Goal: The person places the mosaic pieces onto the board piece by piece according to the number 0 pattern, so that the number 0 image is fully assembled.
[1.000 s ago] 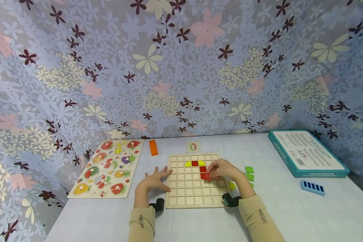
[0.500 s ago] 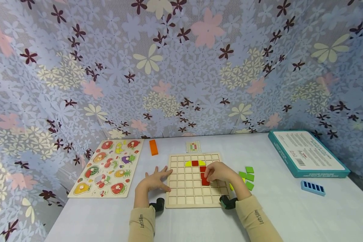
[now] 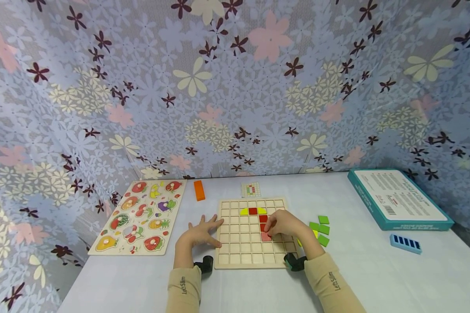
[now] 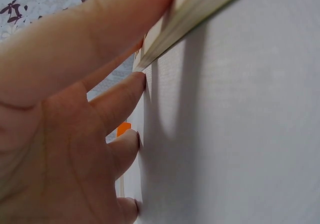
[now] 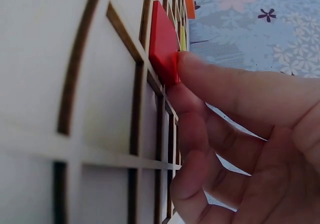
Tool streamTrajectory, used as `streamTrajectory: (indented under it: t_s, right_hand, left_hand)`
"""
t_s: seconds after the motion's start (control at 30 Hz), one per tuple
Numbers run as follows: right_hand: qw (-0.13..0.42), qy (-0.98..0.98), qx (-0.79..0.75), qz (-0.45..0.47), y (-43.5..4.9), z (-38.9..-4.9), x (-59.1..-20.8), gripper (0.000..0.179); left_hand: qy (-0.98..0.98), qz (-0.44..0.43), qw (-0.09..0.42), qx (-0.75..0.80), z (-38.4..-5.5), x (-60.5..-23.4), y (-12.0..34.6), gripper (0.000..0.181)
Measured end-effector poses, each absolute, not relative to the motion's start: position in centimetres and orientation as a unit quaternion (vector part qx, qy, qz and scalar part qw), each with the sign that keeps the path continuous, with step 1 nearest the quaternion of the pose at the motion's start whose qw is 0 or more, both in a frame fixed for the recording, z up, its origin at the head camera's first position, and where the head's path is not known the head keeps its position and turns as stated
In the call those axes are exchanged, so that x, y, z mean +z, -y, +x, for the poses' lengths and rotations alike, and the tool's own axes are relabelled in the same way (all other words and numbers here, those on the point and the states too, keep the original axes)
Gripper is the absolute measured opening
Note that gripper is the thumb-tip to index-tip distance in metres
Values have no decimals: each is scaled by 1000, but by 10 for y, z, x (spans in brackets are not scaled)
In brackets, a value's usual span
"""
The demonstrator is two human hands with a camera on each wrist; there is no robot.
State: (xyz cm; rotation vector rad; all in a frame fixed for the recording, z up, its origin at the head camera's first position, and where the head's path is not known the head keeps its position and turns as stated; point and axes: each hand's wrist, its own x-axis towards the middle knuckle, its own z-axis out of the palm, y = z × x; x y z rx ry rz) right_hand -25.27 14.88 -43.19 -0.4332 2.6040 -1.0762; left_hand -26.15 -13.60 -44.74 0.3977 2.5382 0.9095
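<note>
A wooden grid board (image 3: 235, 265) lies flat before me. My left hand (image 3: 197, 233) spreads its fingers beside the board's left edge, with index fingertip and thumb at the rim. Over the board's right half, my right hand (image 3: 287, 224) pinches the corner of a red square tile (image 5: 162, 43) between thumb and forefinger. In the right wrist view that tile stands slightly tilted over its cell. Above it in the same column lie other red tiles (image 3: 263, 218). The row at the top of these holds a red tile (image 3: 252, 211) between two yellow rounded pieces (image 3: 244, 212).
Right of the board lie several green tiles (image 3: 323, 219) and yellow pieces, partly behind my right wrist. A small pattern card (image 3: 250, 190) and an orange block (image 3: 199, 190) lie behind. A fruit puzzle (image 3: 141, 217) is left; a teal box (image 3: 399, 198) and blue slotted piece (image 3: 405, 243) are right.
My right hand has moved the red tile slightly toward me, down the column; over the last half second the tile has tilted. More loose tiles show beside the right wrist. The left hand stays put.
</note>
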Motion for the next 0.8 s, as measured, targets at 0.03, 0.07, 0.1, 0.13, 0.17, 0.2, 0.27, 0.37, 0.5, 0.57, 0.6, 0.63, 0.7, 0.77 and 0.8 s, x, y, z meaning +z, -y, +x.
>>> streamTrajectory:
  t_s: [0.03,0.07,0.1,0.13,0.17,0.2,0.27,0.37,0.5,0.57,0.6,0.63,0.7,0.77,0.8]
  right_hand:
    - [145,-905,-371,-150,-149,-253,-432,6]
    - [146,-905,-371,-147,-148,-252,-432,6]
    - [146,-906,-371,-145,-148,-252,-432,7]
    - [146,-906,-370,-144,-148,-252,-432,7]
    - [145,-907,-368,-144,-148,-252,-432,7]
    - [146,-908,-368,-140,-148,-252,-432,7]
    - [145,-909,-366,-137,-148,-253,-431,6]
    - [143,-909,-366,-141,-149,-253,-431,6]
    - [139,-906,-370,-152,-150,-252,-429,6]
    - [134,-904,-374,-158,-153,-252,-427,6]
    - [131,-904,-373,-162,-155,-252,-428,5]
    - [127,-904,-373,-168,-156,-252,-428,5]
    - [122,-901,-377,-176,-161,-253,-428,4]
    - [113,-901,-377,-183,-166,-254,-428,4]
    - [109,-901,-378,-184,-168,-254,-428,4]
  left_hand:
    - [-911,142,207,326,-261,-447,136,82]
    - [-912,135,209,326,-261,-447,135,81]
    - [-913,134,208,326,-261,-446,134,81]
    - [-913,134,206,325,-260,-446,134,80]
    - [-914,133,206,323,-260,-446,133,80]
    - [-916,132,204,321,-259,-446,133,80]
    - [-917,132,201,318,-259,-445,132,80]
    - [-918,132,199,316,-259,-445,133,80]
    - [-918,131,198,317,-260,-446,134,80]
    - [-918,130,200,317,-259,-446,134,79]
    - [-918,130,200,317,-259,-446,133,79]
    - [-918,130,200,317,-259,-446,133,79]
    - [-918,130,200,317,-259,-447,133,79]
    - [-919,131,199,316,-259,-448,133,79]
    - [-918,131,199,316,-259,-449,133,79]
